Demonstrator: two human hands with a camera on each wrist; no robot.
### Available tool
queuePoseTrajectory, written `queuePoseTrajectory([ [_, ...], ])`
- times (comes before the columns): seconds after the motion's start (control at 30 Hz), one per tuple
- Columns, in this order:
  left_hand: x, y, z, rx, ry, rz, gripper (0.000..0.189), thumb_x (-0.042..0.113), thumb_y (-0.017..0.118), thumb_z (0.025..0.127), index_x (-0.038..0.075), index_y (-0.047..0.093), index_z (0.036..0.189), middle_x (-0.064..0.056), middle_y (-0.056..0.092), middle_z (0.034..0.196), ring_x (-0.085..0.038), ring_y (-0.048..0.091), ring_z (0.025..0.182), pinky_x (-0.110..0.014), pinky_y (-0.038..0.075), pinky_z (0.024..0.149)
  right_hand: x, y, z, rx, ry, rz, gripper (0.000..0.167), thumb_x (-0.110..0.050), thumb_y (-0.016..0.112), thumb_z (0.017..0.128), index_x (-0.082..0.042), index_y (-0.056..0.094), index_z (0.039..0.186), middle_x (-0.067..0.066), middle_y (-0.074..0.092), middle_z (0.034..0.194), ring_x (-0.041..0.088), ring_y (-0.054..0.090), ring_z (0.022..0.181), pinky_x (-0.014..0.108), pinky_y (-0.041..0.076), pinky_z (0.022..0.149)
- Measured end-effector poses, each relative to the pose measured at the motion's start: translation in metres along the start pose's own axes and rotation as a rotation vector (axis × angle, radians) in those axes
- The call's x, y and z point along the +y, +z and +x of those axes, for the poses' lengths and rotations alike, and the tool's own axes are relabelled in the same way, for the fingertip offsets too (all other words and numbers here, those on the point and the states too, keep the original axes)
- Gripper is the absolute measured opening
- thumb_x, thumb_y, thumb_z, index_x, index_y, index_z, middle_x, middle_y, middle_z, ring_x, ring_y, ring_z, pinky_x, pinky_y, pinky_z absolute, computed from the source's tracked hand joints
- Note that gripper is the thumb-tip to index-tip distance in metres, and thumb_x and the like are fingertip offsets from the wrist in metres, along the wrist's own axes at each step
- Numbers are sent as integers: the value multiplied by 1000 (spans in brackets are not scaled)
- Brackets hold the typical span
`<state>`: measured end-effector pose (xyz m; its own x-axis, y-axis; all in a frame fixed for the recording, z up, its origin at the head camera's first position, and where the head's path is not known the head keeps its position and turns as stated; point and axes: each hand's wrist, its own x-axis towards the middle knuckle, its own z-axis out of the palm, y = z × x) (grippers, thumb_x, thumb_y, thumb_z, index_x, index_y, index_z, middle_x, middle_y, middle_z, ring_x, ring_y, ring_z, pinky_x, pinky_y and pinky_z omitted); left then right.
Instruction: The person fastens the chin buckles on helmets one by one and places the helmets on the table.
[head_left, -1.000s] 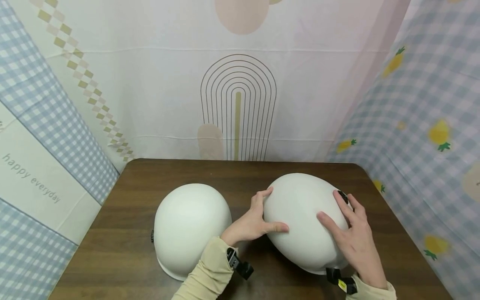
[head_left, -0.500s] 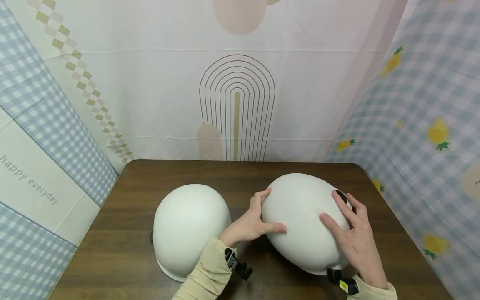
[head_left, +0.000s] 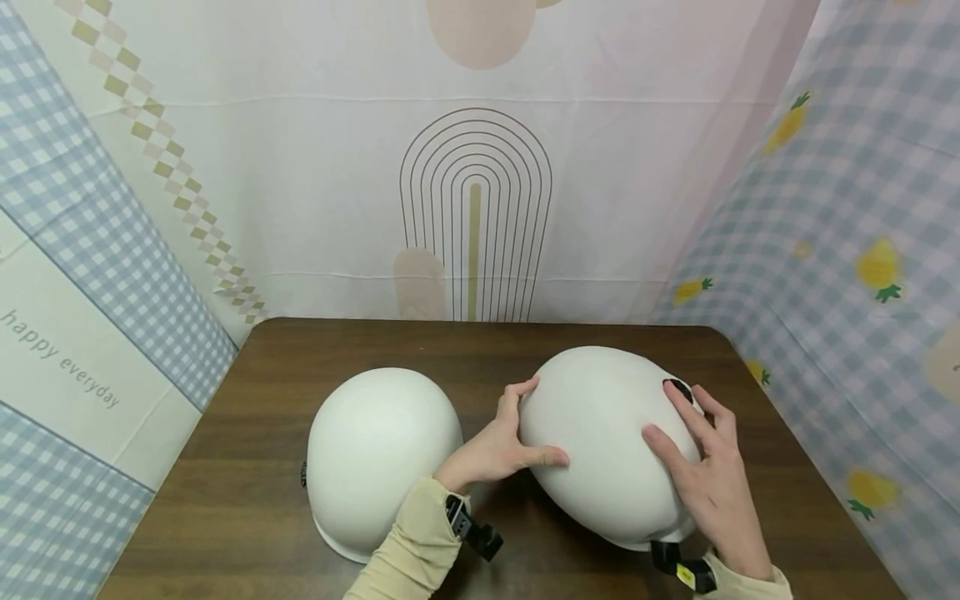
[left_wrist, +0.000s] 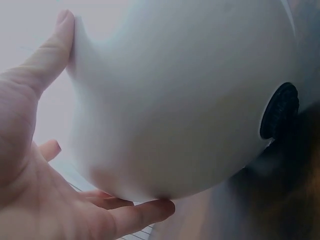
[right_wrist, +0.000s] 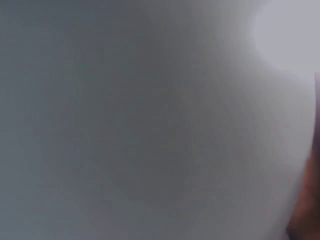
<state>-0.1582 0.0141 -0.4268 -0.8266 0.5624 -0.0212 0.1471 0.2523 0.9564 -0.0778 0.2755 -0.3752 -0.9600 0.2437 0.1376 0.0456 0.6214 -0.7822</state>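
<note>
Two smooth white helmets are on the brown table. The right helmet (head_left: 600,433) sits tilted, with a black round piece (head_left: 679,389) on its far right side. My left hand (head_left: 495,450) holds its left side, the thumb (head_left: 547,456) on the near face and the fingers around the far side. On its right side my right hand (head_left: 708,475) grips with spread fingers, its thumb lying on the shell. Another black round knob (left_wrist: 281,111) shows low on that shell in the left wrist view. White shell (right_wrist: 150,125) fills nearly all of the right wrist view.
The left helmet (head_left: 382,458) stands dome up beside my left forearm, a small black part (head_left: 303,474) at its left edge. Behind the table (head_left: 247,400) hangs a pale patterned cloth (head_left: 330,183). Blue checked cloth (head_left: 832,250) borders the right side.
The right helmet has shifted slightly left, and its black piece has moved the same way. My left hand has drifted a little left with it. The left helmet stays put.
</note>
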Motion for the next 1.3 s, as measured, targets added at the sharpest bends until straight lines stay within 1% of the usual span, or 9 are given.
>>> queuePoseTrajectory([
  [0.27, -3, 3, 1, -3, 2, -31, 103, 46, 80, 77, 28, 11, 151, 7, 12, 159, -18, 32, 138, -40, 32, 108, -3, 1, -2, 63, -24, 84, 54, -34, 70, 90, -37, 51, 141, 0, 22, 156, 33, 21, 144, 70, 28, 98],
  [0.4, -7, 4, 1, -16, 21, -74, 105, 45, 81, 77, 27, 9, 152, 4, 17, 159, -18, 33, 138, -41, 33, 108, -4, 0, -1, 80, -39, 107, 50, -31, 70, 90, -35, 54, 138, -5, 23, 156, 28, 20, 145, 68, 28, 101],
  [0.63, -7, 4, 2, -19, 7, -75, 105, 47, 80, 77, 29, 8, 151, 6, 16, 159, -17, 33, 138, -44, 33, 108, -6, -3, 0, 59, -47, 61, 51, -34, 70, 90, -36, 54, 138, -5, 22, 156, 28, 22, 144, 70, 30, 96],
  [0.8, -3, 3, 1, -17, -13, -30, 109, 51, 80, 75, 30, 6, 153, 1, 11, 158, -19, 30, 138, -42, 32, 107, -7, -4, -1, 38, -25, 26, 54, -37, 71, 89, -36, 52, 140, -2, 22, 157, 38, 30, 139, 71, 32, 91],
  [0.9, 4, 3, 0, -26, 7, 4, 111, 51, 79, 76, 36, 0, 154, 1, 4, 158, -20, 23, 141, -45, 30, 108, -7, -5, -1, 44, -16, 20, 55, -37, 72, 89, -34, 53, 140, -1, 22, 157, 42, 31, 136, 71, 32, 91],
  [1.03, 16, 3, 0, -32, 54, 67, 110, 47, 78, 79, 45, -5, 152, 6, -8, 160, -21, 5, 147, -55, 26, 109, -9, -2, -2, 50, -31, 26, 55, -34, 73, 88, -29, 54, 140, 0, 22, 157, 42, 30, 137, 70, 32, 92],
  [1.1, 24, 4, 2, -28, 81, 109, 109, 47, 77, 80, 45, -3, 153, 7, -12, 160, -23, -3, 147, -61, 22, 109, -10, 0, -2, 47, -56, 24, 56, -32, 74, 87, -26, 55, 139, 1, 22, 157, 42, 29, 137, 70, 33, 92],
  [1.2, 35, 6, 6, -15, 131, 164, 105, 47, 76, 81, 45, 0, 154, 9, -14, 160, -20, -12, 147, -64, 11, 111, -12, 2, -2, 46, -85, 9, 56, -31, 75, 87, -23, 56, 139, 2, 22, 157, 43, 30, 137, 70, 33, 91],
  [1.3, 44, 12, 11, 14, 176, 218, 102, 49, 75, 81, 43, 4, 154, 10, -14, 160, -15, -16, 146, -61, 2, 112, -12, 3, -3, 42, -89, -6, 56, -33, 74, 87, -25, 55, 139, 1, 21, 157, 45, 30, 135, 71, 34, 89],
])
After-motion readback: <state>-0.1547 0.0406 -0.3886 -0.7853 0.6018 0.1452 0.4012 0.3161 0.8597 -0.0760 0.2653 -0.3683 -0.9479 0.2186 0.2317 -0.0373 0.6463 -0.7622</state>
